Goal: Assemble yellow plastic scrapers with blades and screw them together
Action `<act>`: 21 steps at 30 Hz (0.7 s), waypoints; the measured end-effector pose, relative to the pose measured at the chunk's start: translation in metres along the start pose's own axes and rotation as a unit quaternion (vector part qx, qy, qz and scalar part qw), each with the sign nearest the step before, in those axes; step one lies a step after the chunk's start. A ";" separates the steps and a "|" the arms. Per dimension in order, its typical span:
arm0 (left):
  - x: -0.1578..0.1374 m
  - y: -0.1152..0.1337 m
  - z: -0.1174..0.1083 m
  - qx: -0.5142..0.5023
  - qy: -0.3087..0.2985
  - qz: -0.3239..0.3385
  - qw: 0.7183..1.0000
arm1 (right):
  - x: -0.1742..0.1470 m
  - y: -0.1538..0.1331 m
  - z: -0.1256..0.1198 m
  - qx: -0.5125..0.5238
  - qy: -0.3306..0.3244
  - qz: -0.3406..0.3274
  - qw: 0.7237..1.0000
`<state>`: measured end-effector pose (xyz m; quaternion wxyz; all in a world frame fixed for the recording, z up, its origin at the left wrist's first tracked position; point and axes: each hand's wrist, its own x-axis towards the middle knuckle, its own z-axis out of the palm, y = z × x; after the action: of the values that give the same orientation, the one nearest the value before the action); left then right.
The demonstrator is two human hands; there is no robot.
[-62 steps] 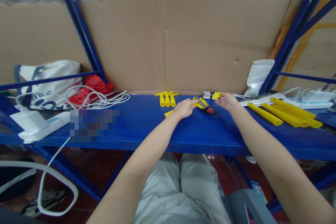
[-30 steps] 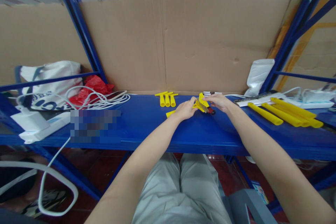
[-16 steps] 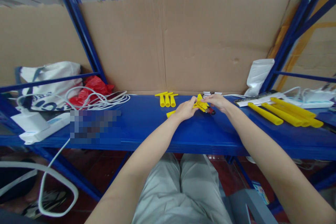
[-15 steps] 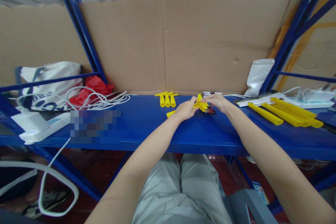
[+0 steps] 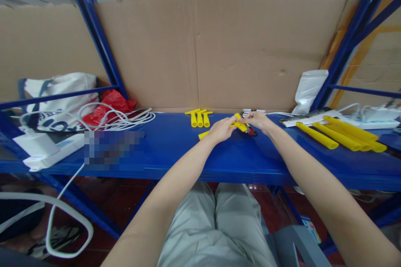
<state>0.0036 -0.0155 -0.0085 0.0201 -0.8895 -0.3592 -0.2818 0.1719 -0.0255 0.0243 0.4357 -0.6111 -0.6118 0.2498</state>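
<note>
Compared with the earliest frame, the right hand (image 5: pixel 259 120) has come left, away from the white pens (image 5: pixel 256 111) at the back, and brought its yellow piece (image 5: pixel 240 126) over to the left hand (image 5: pixel 222 129). Both hands are now pinching at the yellow piece, above the middle of the table and a little to the right; whether it is one part or two pressed together, I cannot tell. Just beside it, partly covered, a red and black handle (image 5: pixel 251 132) lies on the table, and the end of another yellow part (image 5: pixel 203 135) shows from behind the left wrist. Smooth, shiny and blue, the table (image 5: pixel 175 150) has three yellow T-shaped parts (image 5: pixel 197 119) side by side near its back edge and a group of long yellow tubes (image 5: pixel 351 135) at the right, close to a dark power strip (image 5: pixel 313 117). A tall cardboard sheet (image 5: pixel 244 50) stands behind as a wall, between blue metal posts (image 5: pixel 90 29), with a white pouch (image 5: pixel 310 91) leaning near the right one. At the left end are a white cloth bag (image 5: pixel 67 85), a red plastic bag (image 5: pixel 109 103), looped white cables (image 5: pixel 128 122) and a white charger (image 5: pixel 37 146), next to a blurred patch. Underneath, dark red tiles (image 5: pixel 125 200) cover the floor.
</note>
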 end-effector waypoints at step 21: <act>0.003 -0.002 0.000 -0.009 0.044 0.018 0.999 | 0.012 0.016 0.000 0.080 -0.076 0.014 0.994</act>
<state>0.0036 -0.0121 -0.0072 0.0333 -0.8826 -0.3393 -0.3237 0.1822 -0.0115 0.0137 0.4318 -0.5620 -0.6129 0.3495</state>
